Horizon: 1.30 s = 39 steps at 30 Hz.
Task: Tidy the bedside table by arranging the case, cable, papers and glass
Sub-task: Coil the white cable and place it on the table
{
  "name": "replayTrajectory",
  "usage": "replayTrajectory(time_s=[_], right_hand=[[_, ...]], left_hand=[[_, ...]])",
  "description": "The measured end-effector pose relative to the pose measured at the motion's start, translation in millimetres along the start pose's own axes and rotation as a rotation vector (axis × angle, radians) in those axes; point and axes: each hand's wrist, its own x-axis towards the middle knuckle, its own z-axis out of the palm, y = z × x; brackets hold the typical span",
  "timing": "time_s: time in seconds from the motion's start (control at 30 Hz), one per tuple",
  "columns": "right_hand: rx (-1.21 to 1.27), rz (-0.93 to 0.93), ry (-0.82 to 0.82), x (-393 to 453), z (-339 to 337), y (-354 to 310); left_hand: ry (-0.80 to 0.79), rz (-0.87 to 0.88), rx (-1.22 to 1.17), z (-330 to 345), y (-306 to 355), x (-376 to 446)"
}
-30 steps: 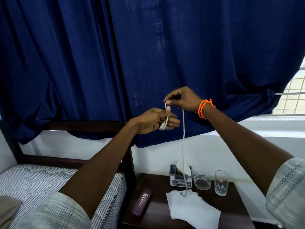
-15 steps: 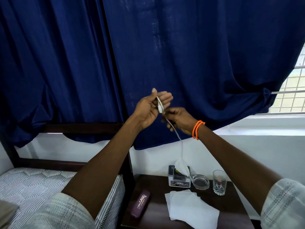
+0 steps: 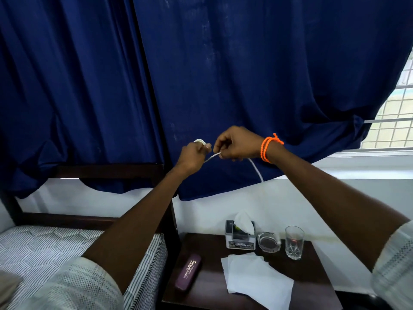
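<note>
Dark blue curtains point(image 3: 223, 74) over a white wall point(image 3: 223, 202), daylit grilled window point(image 3: 393, 121) at right, dark wooden bed frame point(image 3: 107, 171), striped mattress point(image 3: 44, 249), dark bedside table point(image 3: 312, 265).

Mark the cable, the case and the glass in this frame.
cable point(image 3: 257, 168), head view, on the white strand hanging below the right hand.
case point(image 3: 188, 275), head view, on the middle of its maroon lid.
glass point(image 3: 294, 242), head view, on its clear side wall.

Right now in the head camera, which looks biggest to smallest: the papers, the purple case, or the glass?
1. papers, plainly the largest.
2. and 3. purple case and glass: too alike to rank; the case is nearer the camera.
</note>
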Motion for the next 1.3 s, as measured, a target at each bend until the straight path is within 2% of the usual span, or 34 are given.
replayTrajectory(time_s=[0.07, 0.17, 0.37, 0.5, 0.63, 0.8, 0.97, 1.07, 1.2, 1.3], right_hand=[[-0.101, -0.042, -0.002, 3, -10, -5], [-0.165, -0.084, 0.036, 8, -24, -8], [-0.174, -0.131, 0.13, 9, -35, 1], [-0.073, -0.134, 0.153, 9, -31, 12], [0.187, -0.082, 0.15, 5, -20, 21], [0.711, -0.024, 0.236, 2, 12, 21], [0.935, 0.103, 0.107, 0, 34, 26], [0.881, 0.155, 0.012, -2, 39, 29], [0.632, 0.184, -0.094, -4, 39, 23], [0.371, 0.125, -0.116, -2, 32, 9]], left_hand=[[-0.116, -0.022, 0.031, 1, 1, -2], [-0.303, -0.076, -0.139, 2, 3, -11], [-0.462, -0.113, -0.429, -1, 15, -16], [-0.541, -0.071, -0.651, -7, 20, -18], [-0.574, -0.048, -0.913, -12, 28, -23], [-0.507, -0.038, -1.278, -12, 38, -22], [-0.432, -0.009, -1.475, -13, 37, -20], [-0.289, 0.008, -1.537, -17, 36, -13], [-0.088, -0.054, -1.636, -20, 28, -2], [0.002, -0.12, -1.508, -17, 20, 1]])
